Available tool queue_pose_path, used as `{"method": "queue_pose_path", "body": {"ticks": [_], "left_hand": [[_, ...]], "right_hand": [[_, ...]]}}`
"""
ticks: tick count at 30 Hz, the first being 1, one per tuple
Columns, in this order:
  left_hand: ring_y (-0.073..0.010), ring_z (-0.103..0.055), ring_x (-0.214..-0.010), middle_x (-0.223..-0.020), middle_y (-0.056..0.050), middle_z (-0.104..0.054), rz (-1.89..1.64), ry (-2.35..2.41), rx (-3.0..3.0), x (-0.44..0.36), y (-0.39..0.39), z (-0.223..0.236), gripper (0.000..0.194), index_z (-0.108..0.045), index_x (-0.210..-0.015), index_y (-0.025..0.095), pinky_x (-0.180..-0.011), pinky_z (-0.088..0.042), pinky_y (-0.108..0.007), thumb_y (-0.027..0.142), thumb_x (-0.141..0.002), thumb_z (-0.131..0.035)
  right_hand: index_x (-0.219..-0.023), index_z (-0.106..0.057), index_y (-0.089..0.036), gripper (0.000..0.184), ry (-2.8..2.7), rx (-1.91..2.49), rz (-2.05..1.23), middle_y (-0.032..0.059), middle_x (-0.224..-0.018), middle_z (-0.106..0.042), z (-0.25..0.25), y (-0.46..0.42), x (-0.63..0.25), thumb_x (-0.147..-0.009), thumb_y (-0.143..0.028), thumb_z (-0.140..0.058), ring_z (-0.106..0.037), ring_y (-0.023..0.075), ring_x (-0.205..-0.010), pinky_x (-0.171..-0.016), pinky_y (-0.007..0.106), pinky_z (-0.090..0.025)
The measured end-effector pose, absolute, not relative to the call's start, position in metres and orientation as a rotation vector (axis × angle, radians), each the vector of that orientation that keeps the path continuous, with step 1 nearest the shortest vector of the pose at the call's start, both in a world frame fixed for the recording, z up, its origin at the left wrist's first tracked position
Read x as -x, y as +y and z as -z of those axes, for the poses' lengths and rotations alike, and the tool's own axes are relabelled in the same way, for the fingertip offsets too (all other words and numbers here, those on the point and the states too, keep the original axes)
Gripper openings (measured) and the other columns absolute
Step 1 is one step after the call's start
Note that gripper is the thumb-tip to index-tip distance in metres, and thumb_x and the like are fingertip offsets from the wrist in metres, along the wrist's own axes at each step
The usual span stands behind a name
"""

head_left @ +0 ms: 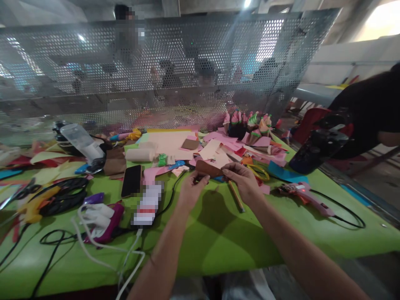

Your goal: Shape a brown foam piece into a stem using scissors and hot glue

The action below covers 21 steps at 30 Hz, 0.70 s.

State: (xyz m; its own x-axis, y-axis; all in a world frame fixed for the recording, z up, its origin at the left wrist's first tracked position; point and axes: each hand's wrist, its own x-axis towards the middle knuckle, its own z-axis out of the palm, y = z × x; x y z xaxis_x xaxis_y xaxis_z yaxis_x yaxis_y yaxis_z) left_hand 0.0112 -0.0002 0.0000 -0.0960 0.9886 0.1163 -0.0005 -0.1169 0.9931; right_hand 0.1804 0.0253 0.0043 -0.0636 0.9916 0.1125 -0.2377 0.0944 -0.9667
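Between my two hands, a small brown piece of foam or felt sheet (pixel 208 168) is held up above the green table. My left hand (pixel 193 185) pinches its left end between thumb and fingers. At its right end, my right hand (pixel 240 177) grips the edge with closed fingertips. Below my right hand lies a yellow pencil (pixel 236 196). Just beyond it sit yellow-handled scissors (pixel 260 171), partly hidden by my right hand. A similar brown piece (pixel 190 144) rests on the pale sheets farther back.
A pink glue gun (pixel 308 198) lies right, its cord looping. Left are a phone (pixel 131 181), a purple power strip (pixel 108 223) with white cables, and black-handled scissors (pixel 67 193). Cupcake-like crafts (pixel 246 123) stand at the back. A dark bottle (pixel 318 146) and a person in black (pixel 368 108) are right.
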Motion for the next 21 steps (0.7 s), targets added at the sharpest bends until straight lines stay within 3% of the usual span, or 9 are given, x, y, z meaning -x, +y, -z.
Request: {"method": "queue_pose_path", "body": {"ticks": [21], "left_hand": [[-0.0103, -0.052, -0.062, -0.068, 0.001, -0.063, -1.417, 1.154, -1.082, -0.0102, 0.0004, -0.0026, 0.027, -0.066, -0.077, 0.016, -0.063, -0.043, -0.024, 0.037, -0.062, -0.076]], "right_hand": [[-0.078, -0.071, -0.020, 0.035, -1.215, 0.929, -1.262, 0.0010, -0.072, -0.069, 0.0007, 0.0268, -0.1804, -0.056, -0.043, -0.087, -0.059, 0.0148, -0.066, -0.061, 0.028, -0.048]]}}
